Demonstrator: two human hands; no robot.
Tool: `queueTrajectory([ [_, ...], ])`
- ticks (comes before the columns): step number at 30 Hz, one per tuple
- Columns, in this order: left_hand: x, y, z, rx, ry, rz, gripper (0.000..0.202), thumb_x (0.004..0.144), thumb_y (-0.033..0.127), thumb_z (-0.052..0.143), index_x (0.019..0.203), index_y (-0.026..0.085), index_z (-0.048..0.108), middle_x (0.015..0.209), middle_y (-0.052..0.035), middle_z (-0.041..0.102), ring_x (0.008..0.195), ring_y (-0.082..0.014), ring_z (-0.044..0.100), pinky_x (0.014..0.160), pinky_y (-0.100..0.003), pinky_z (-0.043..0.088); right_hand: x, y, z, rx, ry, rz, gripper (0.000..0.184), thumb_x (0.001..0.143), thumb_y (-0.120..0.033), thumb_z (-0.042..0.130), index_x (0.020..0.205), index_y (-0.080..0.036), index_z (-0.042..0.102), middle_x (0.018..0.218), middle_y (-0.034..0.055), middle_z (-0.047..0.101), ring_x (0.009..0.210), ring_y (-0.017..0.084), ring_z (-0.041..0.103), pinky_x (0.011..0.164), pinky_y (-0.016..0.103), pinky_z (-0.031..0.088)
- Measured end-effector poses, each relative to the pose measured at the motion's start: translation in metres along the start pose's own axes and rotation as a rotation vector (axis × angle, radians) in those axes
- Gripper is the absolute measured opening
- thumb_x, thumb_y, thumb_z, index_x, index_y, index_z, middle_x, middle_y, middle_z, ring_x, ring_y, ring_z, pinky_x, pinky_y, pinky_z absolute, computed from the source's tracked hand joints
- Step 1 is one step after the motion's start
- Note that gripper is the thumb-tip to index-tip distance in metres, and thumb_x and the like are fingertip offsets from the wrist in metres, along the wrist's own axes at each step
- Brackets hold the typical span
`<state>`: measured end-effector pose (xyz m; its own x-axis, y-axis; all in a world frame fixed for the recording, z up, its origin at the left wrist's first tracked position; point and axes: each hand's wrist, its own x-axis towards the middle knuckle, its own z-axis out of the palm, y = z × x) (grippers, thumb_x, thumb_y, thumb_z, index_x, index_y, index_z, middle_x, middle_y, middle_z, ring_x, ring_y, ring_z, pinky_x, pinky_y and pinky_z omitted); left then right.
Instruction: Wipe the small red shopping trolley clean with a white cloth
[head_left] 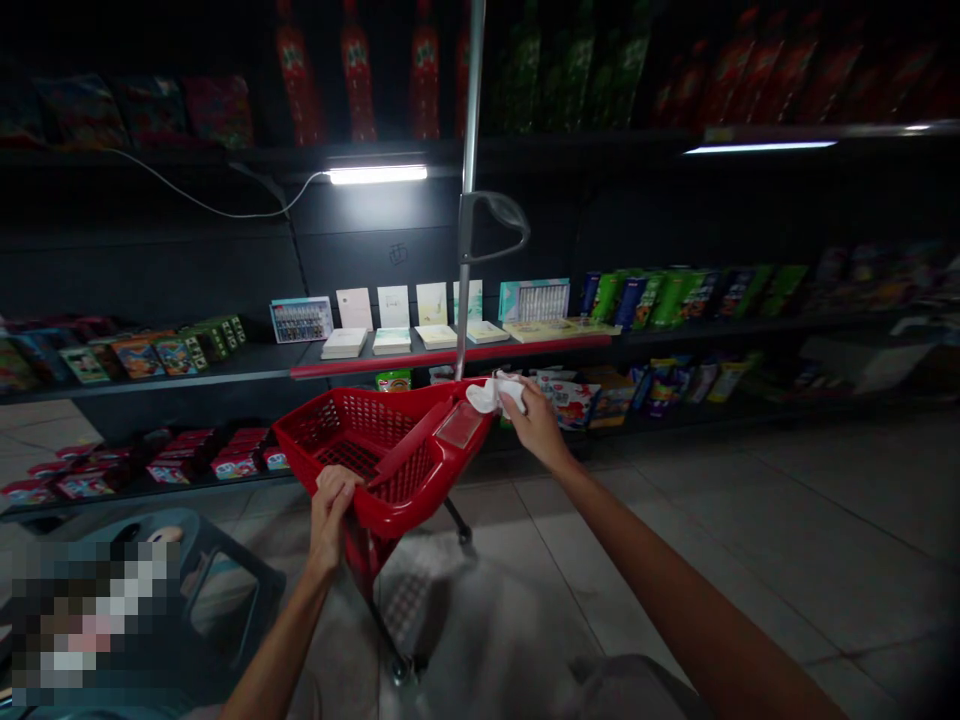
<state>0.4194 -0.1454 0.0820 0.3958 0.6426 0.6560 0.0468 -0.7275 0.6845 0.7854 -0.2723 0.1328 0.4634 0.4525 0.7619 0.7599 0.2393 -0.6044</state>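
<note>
In a dim shop aisle, our left hand [331, 512] is clenched around the near rim of a red basket [360, 440], which sits on a wheeled frame with a metal pole [469, 150] rising behind it. Our right hand [536, 425] grasps a white cloth [491, 395], pressing it against the basket's far corner. Just beyond the basket, a shelf [450, 356] holds upright cards [394, 305] and colourful boxes [301, 320], while pale floor tiles [675, 520] spread beneath us.
</note>
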Motion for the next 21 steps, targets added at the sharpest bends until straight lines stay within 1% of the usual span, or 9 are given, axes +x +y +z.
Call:
queueTrajectory([
  [2,0.001,0.000,-0.007,-0.017,0.018,-0.030,0.042,0.097,0.053,0.043,0.073,0.024,0.061,0.077,-0.0041,0.061,0.084,-0.0236,0.056,0.087,-0.041,0.045,0.011,0.010,0.000,0.036,0.126,0.125,0.052,0.091,-0.062,0.058,0.110,-0.016,0.071,0.113,0.0152,0.072,0.110,0.030,0.066,0.106,0.048,0.048],
  [4,0.003,0.000,-0.014,-0.033,0.031,-0.051,0.043,0.095,0.053,0.043,0.068,0.023,0.057,0.073,-0.0042,0.058,0.080,-0.0228,0.054,0.084,-0.040,0.046,0.028,0.012,0.002,0.096,0.233,0.192,0.056,0.089,-0.066,0.057,0.110,-0.016,0.067,0.108,0.0137,0.073,0.106,0.029,0.067,0.102,0.048,0.050],
  [9,0.011,-0.006,-0.027,-0.081,0.072,-0.021,0.035,0.090,0.043,0.041,0.063,0.023,0.051,0.072,-0.0060,0.057,0.081,-0.0232,0.055,0.085,-0.040,0.048,0.106,-0.013,0.021,0.145,0.297,0.070,0.057,0.093,-0.066,0.052,0.117,-0.016,0.062,0.113,0.0143,0.070,0.107,0.026,0.066,0.103,0.044,0.049],
  [11,0.016,-0.012,-0.031,-0.091,0.055,0.019,0.033,0.088,0.040,0.039,0.061,0.023,0.049,0.071,-0.0068,0.056,0.081,-0.0241,0.056,0.087,-0.042,0.048,0.139,-0.024,0.032,0.139,0.295,0.013,0.054,0.095,-0.064,0.052,0.122,-0.018,0.060,0.116,0.0136,0.068,0.108,0.025,0.065,0.104,0.043,0.048],
  [13,0.021,-0.017,-0.034,-0.102,0.024,0.056,0.031,0.085,0.038,0.038,0.060,0.024,0.048,0.067,-0.0067,0.055,0.079,-0.0244,0.055,0.089,-0.044,0.048,0.162,-0.031,0.042,0.133,0.278,-0.031,0.051,0.096,-0.061,0.052,0.126,-0.020,0.056,0.121,0.0130,0.066,0.113,0.024,0.062,0.108,0.044,0.046],
  [15,0.024,-0.020,-0.037,-0.119,0.005,0.065,0.029,0.083,0.037,0.039,0.059,0.024,0.048,0.065,-0.0068,0.054,0.077,-0.0247,0.055,0.090,-0.046,0.049,0.170,-0.034,0.049,0.121,0.252,-0.049,0.048,0.097,-0.058,0.052,0.129,-0.021,0.052,0.125,0.0133,0.065,0.118,0.024,0.060,0.111,0.046,0.044],
  [17,0.026,-0.023,-0.039,-0.121,0.016,0.034,0.029,0.081,0.037,0.040,0.057,0.024,0.047,0.069,-0.0087,0.058,0.081,-0.0260,0.057,0.093,-0.047,0.049,0.165,-0.035,0.051,0.090,0.213,-0.062,0.046,0.098,-0.054,0.052,0.131,-0.022,0.049,0.126,0.0138,0.063,0.120,0.026,0.060,0.112,0.048,0.044],
  [19,0.027,-0.024,-0.041,-0.104,0.037,-0.014,0.029,0.081,0.038,0.041,0.057,0.024,0.049,0.082,-0.0120,0.066,0.094,-0.0286,0.061,0.100,-0.048,0.048,0.152,-0.035,0.050,0.048,0.168,-0.093,0.043,0.099,-0.050,0.052,0.131,-0.022,0.047,0.127,0.0142,0.062,0.121,0.026,0.060,0.112,0.049,0.044],
  [21,0.030,-0.025,-0.044,-0.087,0.024,-0.058,0.028,0.082,0.039,0.044,0.063,0.022,0.056,0.105,-0.0140,0.072,0.112,-0.0311,0.061,0.108,-0.049,0.045,0.136,-0.034,0.047,0.013,0.120,-0.123,0.040,0.100,-0.048,0.049,0.130,-0.022,0.047,0.126,0.0147,0.062,0.121,0.026,0.061,0.113,0.048,0.043],
])
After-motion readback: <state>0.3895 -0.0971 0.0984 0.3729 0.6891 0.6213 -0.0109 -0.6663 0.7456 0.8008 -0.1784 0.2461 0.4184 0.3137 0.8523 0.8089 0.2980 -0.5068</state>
